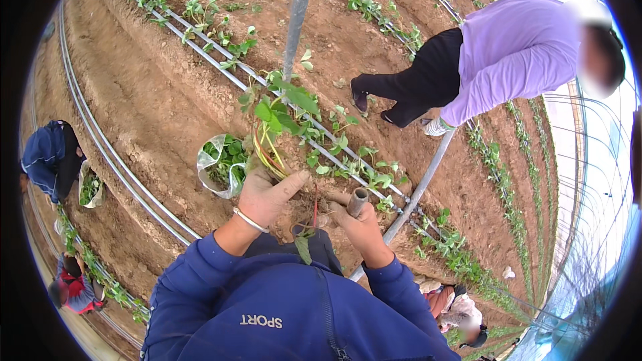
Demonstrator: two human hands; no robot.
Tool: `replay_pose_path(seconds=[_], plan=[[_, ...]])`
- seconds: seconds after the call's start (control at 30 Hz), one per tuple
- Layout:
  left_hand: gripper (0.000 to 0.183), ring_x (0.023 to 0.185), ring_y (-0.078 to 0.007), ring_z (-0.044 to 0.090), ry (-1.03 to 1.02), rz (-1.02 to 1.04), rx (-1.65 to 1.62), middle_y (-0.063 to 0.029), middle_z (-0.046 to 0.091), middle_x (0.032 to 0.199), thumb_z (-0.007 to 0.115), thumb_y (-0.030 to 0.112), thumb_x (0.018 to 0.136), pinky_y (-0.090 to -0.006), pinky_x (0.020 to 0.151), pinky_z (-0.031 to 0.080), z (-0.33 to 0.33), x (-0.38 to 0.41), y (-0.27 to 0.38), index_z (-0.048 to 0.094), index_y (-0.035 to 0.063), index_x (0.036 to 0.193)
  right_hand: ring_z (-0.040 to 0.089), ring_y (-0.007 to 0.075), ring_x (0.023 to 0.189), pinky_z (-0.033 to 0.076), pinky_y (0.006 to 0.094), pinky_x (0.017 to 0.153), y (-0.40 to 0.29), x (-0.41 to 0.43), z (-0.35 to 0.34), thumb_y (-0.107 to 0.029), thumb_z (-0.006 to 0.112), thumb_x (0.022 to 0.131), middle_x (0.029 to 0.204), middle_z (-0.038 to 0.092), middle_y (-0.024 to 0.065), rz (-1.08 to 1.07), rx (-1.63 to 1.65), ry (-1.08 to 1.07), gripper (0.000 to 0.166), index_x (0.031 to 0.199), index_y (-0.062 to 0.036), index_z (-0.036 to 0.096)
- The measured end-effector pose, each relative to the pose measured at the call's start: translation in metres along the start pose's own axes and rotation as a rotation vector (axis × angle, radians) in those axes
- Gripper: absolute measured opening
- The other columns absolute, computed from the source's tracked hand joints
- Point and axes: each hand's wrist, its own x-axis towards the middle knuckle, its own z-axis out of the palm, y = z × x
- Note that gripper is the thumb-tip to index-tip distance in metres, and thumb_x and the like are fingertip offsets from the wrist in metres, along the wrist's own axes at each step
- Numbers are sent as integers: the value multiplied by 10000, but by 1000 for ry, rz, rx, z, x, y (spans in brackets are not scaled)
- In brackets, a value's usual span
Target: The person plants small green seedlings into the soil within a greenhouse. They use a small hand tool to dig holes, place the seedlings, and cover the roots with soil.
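Note:
My left hand (268, 195), with a white bangle at the wrist, grips leafy seedlings (276, 115), apparently strawberry, by their yellow and reddish stems. Their leaves point away from me, and brown roots (303, 205) hang between my hands. A grey metal tube handle (357, 202) is held in my right hand (358, 225); its lower end is hidden. The thumb and fingers of that hand also reach the roots. From a thin red stem, a single drooping leaf (303, 248) hangs over my dark trousers.
A clear plastic bag (204, 165) of seedlings stands on the soil to the left. Metal posts (300, 15) (426, 175) and drip pipes (210, 60) cross the planted bed ahead. A person in lilac (516, 50) bends at the right. Other people (47, 155) (459, 311) work in neighbouring rows.

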Motion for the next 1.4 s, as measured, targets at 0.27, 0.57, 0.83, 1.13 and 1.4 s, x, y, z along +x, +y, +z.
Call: replay_pose_path(seconds=[0.27, 0.57, 0.83, 1.13, 1.4], plan=[[248, 788, -85, 573, -25, 37, 118, -53, 653, 914, 680, 125, 810, -245, 706, 474, -24, 3, 6, 632, -43, 986, 530, 76, 760, 463, 242, 694, -10, 12, 50, -83, 688, 782, 898, 598, -5, -99, 31, 4, 330, 1090, -20, 590], [270, 830, -87, 562, -288, -101, -113, -62, 632, 951, 586, 157, 889, -219, 721, 466, -62, 2, 53, 590, -43, 1072, 564, 121, 836, 466, 265, 745, -28, 20, 80, 1, 578, 770, 963, 606, 38, 61, 580, -88, 354, 1121, 18, 540], [177, 778, -104, 599, -168, 66, -61, -65, 657, 893, 596, 50, 856, -231, 702, 481, -55, 9, 83, 608, -66, 989, 570, 124, 829, 470, 264, 744, -45, 39, 90, -32, 599, 777, 955, 607, 54, 59, 355, -175, 286, 1060, 3, 569], [139, 746, -92, 580, 47, 279, -56, -45, 647, 833, 623, 56, 839, -221, 684, 465, -33, -1, 71, 625, -25, 952, 567, 128, 915, 457, 281, 822, -85, 36, 78, -96, 709, 752, 1005, 611, 69, -164, 206, -337, 401, 1104, 20, 555], [429, 890, -166, 538, -310, 409, 121, -68, 574, 1005, 725, 281, 767, -312, 820, 413, 0, -3, 56, 551, 14, 1054, 565, 115, 866, 451, 257, 771, -74, 19, 28, -75, 753, 693, 947, 616, 43, -366, 75, -187, 372, 1022, -14, 589]])
